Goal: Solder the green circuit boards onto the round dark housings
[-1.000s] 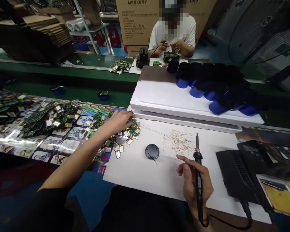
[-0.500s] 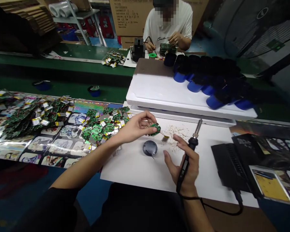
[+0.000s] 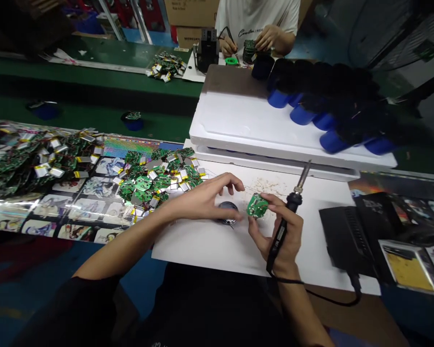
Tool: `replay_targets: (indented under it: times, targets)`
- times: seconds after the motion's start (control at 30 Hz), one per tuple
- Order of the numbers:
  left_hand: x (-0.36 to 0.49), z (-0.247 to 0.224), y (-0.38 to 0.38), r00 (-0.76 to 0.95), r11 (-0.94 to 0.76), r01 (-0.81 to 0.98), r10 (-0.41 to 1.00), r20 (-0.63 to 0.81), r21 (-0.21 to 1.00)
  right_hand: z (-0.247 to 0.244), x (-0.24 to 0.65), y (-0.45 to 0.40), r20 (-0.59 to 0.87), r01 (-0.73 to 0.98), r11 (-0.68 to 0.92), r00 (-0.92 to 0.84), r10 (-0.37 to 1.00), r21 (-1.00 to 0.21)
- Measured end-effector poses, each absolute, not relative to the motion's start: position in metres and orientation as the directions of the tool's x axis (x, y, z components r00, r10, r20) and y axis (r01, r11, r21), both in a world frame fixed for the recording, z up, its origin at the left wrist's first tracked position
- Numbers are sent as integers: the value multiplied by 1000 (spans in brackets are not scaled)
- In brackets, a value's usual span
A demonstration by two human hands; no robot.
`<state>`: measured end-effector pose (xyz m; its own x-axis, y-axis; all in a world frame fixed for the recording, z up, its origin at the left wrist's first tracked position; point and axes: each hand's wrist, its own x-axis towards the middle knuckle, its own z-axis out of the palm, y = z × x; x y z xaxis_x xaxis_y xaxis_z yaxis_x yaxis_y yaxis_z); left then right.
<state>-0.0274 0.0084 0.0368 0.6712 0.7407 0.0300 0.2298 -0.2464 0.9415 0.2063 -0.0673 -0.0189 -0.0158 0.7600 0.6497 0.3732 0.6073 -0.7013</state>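
Between the thumb and fingers of my right hand (image 3: 280, 236) is a small green circuit board (image 3: 257, 206), its face toward me. The same hand also carries a black soldering iron (image 3: 279, 236), its metal tip pointing up and away. My left hand (image 3: 213, 197) is open, thumb and fingers apart, just left of the board with nothing in it. Below the left hand, a round dark speaker-like part (image 3: 227, 212) lies on the white board (image 3: 202, 246), partly covered by the fingers. A heap of green circuit boards with small silver batteries (image 3: 148, 180) lies to the left.
Behind stands a white foam tray (image 3: 238, 123) bearing several blue cups (image 3: 302, 114). A black soldering station (image 3: 343, 236) sits at right, its cord running to the iron. More boards (image 3: 39, 159) pile up far left. Across the bench a person (image 3: 256, 24) works.
The circuit board has passed from my left hand to my right, which has closed on it. My left hand has opened and come over the round part. The view has tilted down.
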Motion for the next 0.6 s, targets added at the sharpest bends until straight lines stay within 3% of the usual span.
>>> replay_targets:
  times: [0.13, 0.3, 0.43, 0.6]
  targets:
    - [-41, 39, 9, 804, -463, 404, 591, -65, 789, -30, 224, -73, 619, 423, 553, 24, 785, -718]
    - [-28, 17, 4, 836, -467, 283, 548, 23, 838, -40, 233, -79, 590, 477, 514, 11, 807, -712]
    - [-25, 6, 4, 804, -444, 179, 581, 130, 878, -38, 234, -79, 585, 506, 506, -4, 811, -698]
    - [-27, -5, 4, 673, -392, 190, 719, 171, 900, -34, 230, -79, 559, 525, 501, -57, 827, -688]
